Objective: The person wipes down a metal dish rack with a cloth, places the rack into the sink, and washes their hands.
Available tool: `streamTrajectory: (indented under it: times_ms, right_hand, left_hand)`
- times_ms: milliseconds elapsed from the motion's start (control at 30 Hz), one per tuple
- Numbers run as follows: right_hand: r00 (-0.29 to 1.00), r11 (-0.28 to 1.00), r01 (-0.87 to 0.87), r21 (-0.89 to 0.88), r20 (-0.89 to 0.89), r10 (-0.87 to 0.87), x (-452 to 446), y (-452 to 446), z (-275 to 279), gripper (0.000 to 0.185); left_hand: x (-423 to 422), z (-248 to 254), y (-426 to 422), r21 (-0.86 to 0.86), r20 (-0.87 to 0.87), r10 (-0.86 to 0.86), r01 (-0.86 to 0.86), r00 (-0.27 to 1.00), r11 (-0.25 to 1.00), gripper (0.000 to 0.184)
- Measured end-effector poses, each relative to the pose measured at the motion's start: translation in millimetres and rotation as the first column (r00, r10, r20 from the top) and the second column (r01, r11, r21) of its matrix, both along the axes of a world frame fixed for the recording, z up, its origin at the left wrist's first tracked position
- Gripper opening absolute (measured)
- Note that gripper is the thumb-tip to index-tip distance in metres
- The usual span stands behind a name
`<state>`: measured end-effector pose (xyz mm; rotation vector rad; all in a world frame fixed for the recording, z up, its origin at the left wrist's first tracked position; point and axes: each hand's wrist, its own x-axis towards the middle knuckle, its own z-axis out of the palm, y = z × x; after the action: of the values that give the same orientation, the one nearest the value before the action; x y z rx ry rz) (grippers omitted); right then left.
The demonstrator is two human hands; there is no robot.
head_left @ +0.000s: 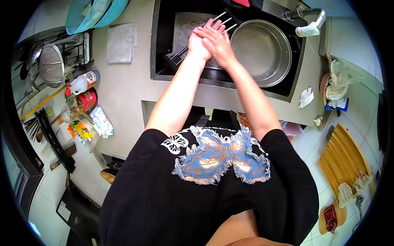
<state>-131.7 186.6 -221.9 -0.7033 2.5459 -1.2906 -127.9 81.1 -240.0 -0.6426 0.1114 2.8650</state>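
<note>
Over the dark sink [158, 69], my two bare hands rest against each other. My left hand [198, 47] is turned palm up with its fingers stretched out. Across its palm lies my right hand [219, 47], fingers extended and touching the left one. No object shows between them, though the contact area itself is hidden. Beneath the hands a rack with metal bars and black ends [174, 59] spans the sink, partly covered by them. Just right of my right hand, a large round metal pot [262, 53] sits in the sink.
A faucet [308, 26] with a white-wrapped spout reaches in from the upper right. Left on the counter are a folded grey cloth [122, 43], blue baskets [111, 16], bottles [84, 82] and a strainer [51, 65]. A crumpled white tissue [306, 97] lies right of the sink.
</note>
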Motion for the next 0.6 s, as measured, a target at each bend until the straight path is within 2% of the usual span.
streamTrajectory:
  times_ms: [33, 67, 100, 133, 167, 200, 233, 267, 300, 333, 367, 400, 433, 467, 533, 567, 600]
  right_hand:
    - [0.998, 1.0, -0.012, 0.004, -0.068, 0.012, -8.0, 14.1, 3.0, 0.038]
    - [0.989, 0.998, 0.058, 0.007, -0.138, -0.056, -19.4, 28.8, -3.7, 0.037]
    - [0.972, 0.978, 0.201, -0.057, -0.115, -0.206, -26.6, 48.8, -13.7, 0.036]
    - [0.927, 0.925, 0.366, -0.105, -0.047, -0.372, -25.6, 71.5, -16.6, 0.035]
    - [0.816, 0.813, 0.577, -0.081, 0.024, -0.577, -25.3, 100.6, -44.3, 0.037]
    - [0.694, 0.694, 0.72, 0.028, 0.0, -0.72, -21.5, 138.6, -80.6, 0.039]
    - [0.584, 0.559, 0.803, 0.207, -0.089, -0.807, -13.2, 170.8, -106.7, 0.041]
    - [0.475, 0.442, 0.842, 0.307, -0.036, -0.879, -5.4, 201.0, -131.2, 0.039]
    - [0.351, 0.32, 0.853, 0.412, 0.0, -0.936, 3.8, 222.9, -153.9, 0.037]
    - [0.35, 0.319, 0.852, 0.415, 0.001, -0.937, 13.9, 233.1, -179.5, 0.037]
    - [0.103, 0.262, 0.942, 0.211, 0.561, -0.821, 21.6, 240.8, -201.4, 0.037]
    - [-0.048, 0.079, 0.994, 0.081, 0.936, -0.35, 24.3, 244.9, -211.3, 0.038]
    - [-0.014, 0.127, 0.991, 0.031, 0.992, -0.129, 25.8, 234.3, -198.8, 0.039]
    - [0.016, 0.163, 0.986, -0.032, 0.995, 0.1, 24.0, 211.4, -176.5, 0.041]
    - [-0.012, 0.221, 0.975, -0.014, 0.993, 0.119, 7.1, 152.5, -113.5, 0.041]
    - [0.1, 0.306, 0.926, -0.223, 0.923, 0.37, 6.3, 135.9, -91.8, 0.042]
    - [0.174, 0.327, 0.836, -0.442, 0.777, 0.605, 4.4, 118.1, -65.6, 0.044]
  left_hand:
    - [2.6, 9.7, -4.9, 0.167, 0.064, -0.014, 0.004, 0.998, 0.986, 0.076]
    - [6.4, 9.6, -10.6, 0.238, 0.062, -0.011, -0.004, 0.998, 0.971, 0.082]
    - [9.0, 27.2, -15.3, 0.117, -0.014, -0.081, 0.082, 0.997, 0.99, 0.081]
    - [10.7, 20.3, -25.7, 0.182, -0.099, -0.086, 0.103, 0.991, 0.978, 0.079]
    - [11.9, 13.0, -34.6, 0.242, -0.183, -0.084, 0.128, 0.98, 0.962, 0.076]
    - [9.0, 36.3, -34.4, -0.231, 0.034, -0.177, 0.18, 0.984, 0.956, 0.07]
    - [8.6, 36.2, -39.3, -0.466, 0.138, -0.238, 0.275, 0.961, 0.841, 0.059]
    - [8.4, 27.1, -41.6, -0.794, 0.157, -0.314, 0.309, 0.936, 0.524, 0.052]
    - [9.7, 17.8, -42.0, -0.959, 0.209, -0.374, 0.265, 0.903, 0.103, 0.045]
    - [9.8, 16.2, -39.8, -0.934, 0.202, -0.396, 0.054, 0.896, -0.353, 0.037]
    - [13.2, 14.8, -34.0, -0.769, 0.107, -0.428, -0.199, 0.897, -0.608, 0.041]
    - [13.1, 20.0, -28.3, -0.651, 0.121, -0.478, -0.294, 0.87, -0.7, 0.046]
    - [11.9, 24.1, -22.7, -0.515, 0.145, -0.521, -0.386, 0.841, -0.766, 0.05]
    - [8.9, 22.6, -18.6, -0.514, 0.142, -0.52, -0.386, 0.842, -0.766, 0.05]
    - [5.9, 16.0, -11.4, -0.396, 0.255, -0.585, -0.469, 0.77, -0.79, 0.061]
    - [5.2, 11.8, -8.3, -0.399, 0.255, -0.587, -0.469, 0.768, -0.788, 0.061]
    - [2.1, 6.6, -5.7, -0.338, 0.322, -0.574, -0.475, 0.753, -0.813, 0.063]
